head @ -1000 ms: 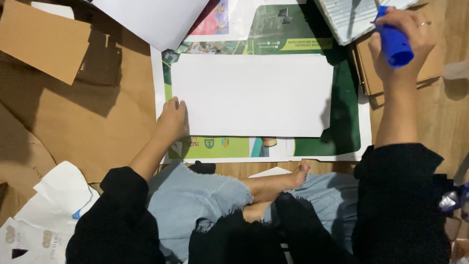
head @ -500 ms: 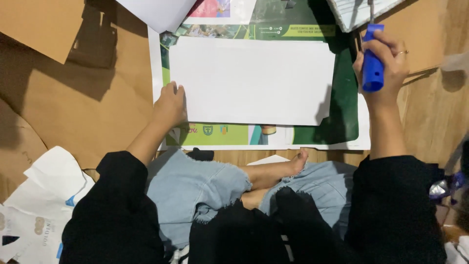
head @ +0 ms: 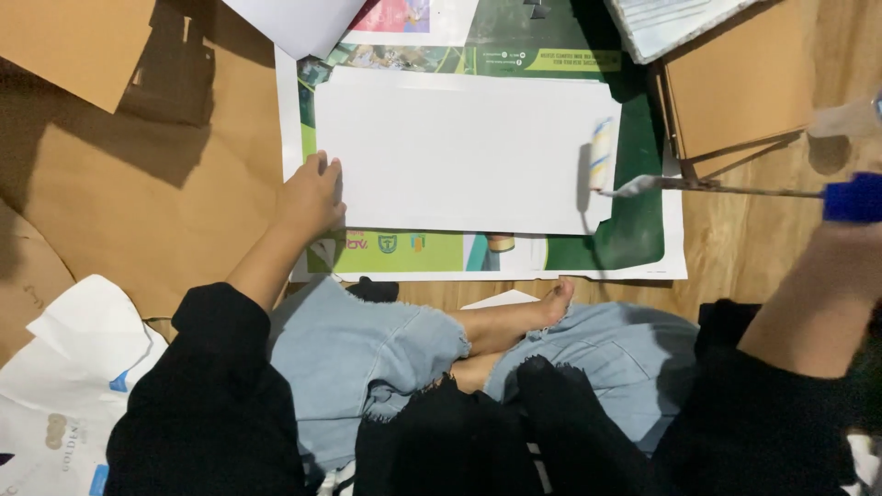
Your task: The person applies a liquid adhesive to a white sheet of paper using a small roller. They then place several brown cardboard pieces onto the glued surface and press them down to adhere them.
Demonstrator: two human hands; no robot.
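A white sheet (head: 459, 152) lies on a green printed poster (head: 634, 239) on the floor. My left hand (head: 312, 197) rests flat on the sheet's lower left corner, fingers spread, holding nothing. A small paint roller (head: 602, 152) with a white sleeve touches the sheet's right edge. Its thin metal arm runs right to a blue handle (head: 854, 197) at the frame's edge. My right hand (head: 841, 230) grips that handle and is mostly cut off by the frame; only the wrist and forearm show.
Brown cardboard pieces (head: 73, 46) lie at the upper left and a cardboard box (head: 735, 87) at the upper right. More white paper (head: 294, 23) overlaps the poster's top. A printed paper bag (head: 64, 386) sits at the lower left. My crossed legs (head: 478, 340) are below the poster.
My right hand has swung out to the right and down, bringing the roller's sleeve onto the sheet's right edge. My left hand stays on the sheet's left corner.
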